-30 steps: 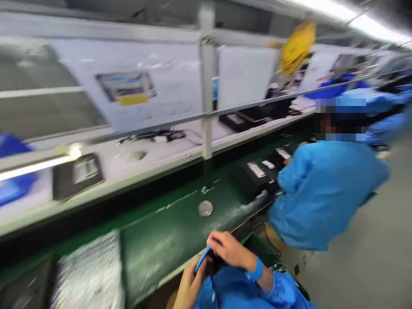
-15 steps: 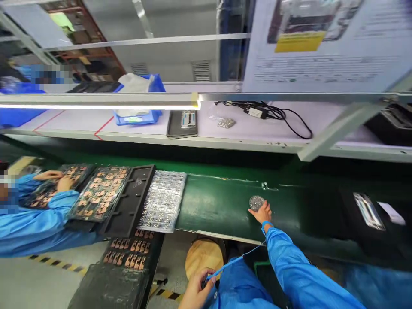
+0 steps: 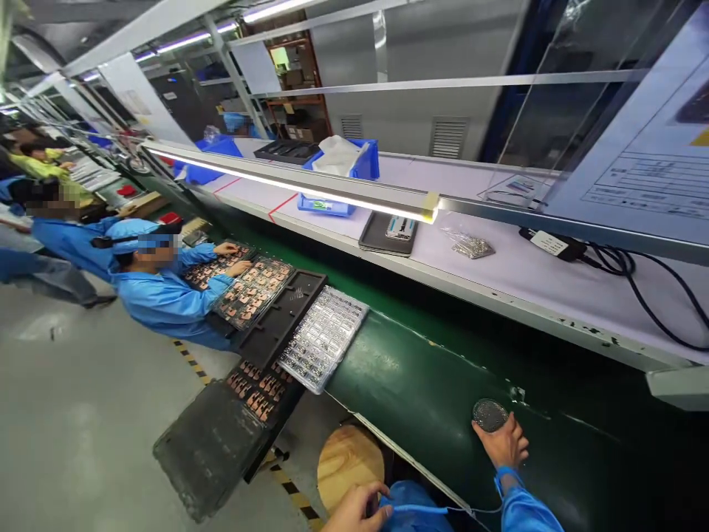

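My right hand point(image 3: 503, 441) lies on the green conveyor belt point(image 3: 421, 377), its fingers reaching the edge of a round metal disc point(image 3: 490, 414) set in the belt. A blue wrist strap circles that wrist, and its coiled blue cord point(image 3: 421, 509) runs left to my left hand point(image 3: 357, 510). My left hand is low at the frame's bottom edge, fingers curled round the cord's end over my blue coat.
A round wooden stool point(image 3: 348, 465) stands under the belt. Trays of parts point(image 3: 324, 336) and black trays point(image 3: 213, 443) lie to the left, where a co-worker in blue point(image 3: 160, 292) works. A white shelf point(image 3: 498, 266) behind carries a blue bin point(image 3: 337, 174), a dark tray and a cable.
The view has swung left, from a co-worker on the right to the trays on the left. My right hand left my left hand and reached out to the metal disc.
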The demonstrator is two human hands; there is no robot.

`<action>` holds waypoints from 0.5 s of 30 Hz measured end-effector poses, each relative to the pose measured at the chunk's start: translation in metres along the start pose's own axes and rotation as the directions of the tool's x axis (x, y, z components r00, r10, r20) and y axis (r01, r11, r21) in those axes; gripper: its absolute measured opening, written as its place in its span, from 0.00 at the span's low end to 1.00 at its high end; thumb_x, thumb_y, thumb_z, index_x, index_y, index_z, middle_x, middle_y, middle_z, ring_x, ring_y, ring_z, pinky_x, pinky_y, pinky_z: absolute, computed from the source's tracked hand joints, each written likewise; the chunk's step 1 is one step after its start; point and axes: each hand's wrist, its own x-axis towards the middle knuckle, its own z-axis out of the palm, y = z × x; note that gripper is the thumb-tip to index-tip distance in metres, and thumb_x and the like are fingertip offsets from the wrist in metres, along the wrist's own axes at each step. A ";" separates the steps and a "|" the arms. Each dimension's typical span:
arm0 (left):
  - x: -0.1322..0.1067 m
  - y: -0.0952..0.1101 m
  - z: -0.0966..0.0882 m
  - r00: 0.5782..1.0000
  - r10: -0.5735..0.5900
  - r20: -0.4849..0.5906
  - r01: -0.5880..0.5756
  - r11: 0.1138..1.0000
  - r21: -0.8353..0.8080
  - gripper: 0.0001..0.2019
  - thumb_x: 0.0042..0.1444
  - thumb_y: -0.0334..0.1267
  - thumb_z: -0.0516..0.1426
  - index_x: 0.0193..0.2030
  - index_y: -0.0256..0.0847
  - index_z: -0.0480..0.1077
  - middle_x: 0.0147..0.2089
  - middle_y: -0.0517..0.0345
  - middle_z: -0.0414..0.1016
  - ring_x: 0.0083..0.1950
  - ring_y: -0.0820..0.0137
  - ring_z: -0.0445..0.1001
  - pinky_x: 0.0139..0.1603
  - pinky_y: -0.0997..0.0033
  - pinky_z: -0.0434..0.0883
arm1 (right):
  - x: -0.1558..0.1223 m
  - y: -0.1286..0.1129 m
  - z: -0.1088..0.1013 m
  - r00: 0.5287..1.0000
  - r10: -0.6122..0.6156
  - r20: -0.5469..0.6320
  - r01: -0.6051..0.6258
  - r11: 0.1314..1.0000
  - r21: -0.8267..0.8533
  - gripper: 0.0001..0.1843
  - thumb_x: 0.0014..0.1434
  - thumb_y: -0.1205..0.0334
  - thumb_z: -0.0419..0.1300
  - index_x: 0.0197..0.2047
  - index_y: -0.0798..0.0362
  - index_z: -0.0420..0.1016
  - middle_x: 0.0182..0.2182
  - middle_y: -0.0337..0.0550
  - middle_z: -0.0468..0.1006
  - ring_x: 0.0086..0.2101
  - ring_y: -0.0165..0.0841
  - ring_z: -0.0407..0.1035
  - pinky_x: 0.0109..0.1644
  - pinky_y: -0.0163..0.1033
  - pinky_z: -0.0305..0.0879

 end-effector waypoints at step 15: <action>-0.009 0.046 -0.003 0.988 0.136 -0.070 -0.137 0.991 -0.004 0.54 0.67 0.94 0.52 0.72 0.50 0.88 0.56 0.47 0.85 0.59 0.46 0.78 0.65 0.53 0.76 | 0.046 -0.158 -0.245 0.690 -0.723 -0.023 0.720 0.684 0.115 0.66 0.60 0.27 0.71 0.92 0.44 0.56 0.78 0.62 0.74 0.74 0.69 0.69 0.79 0.74 0.66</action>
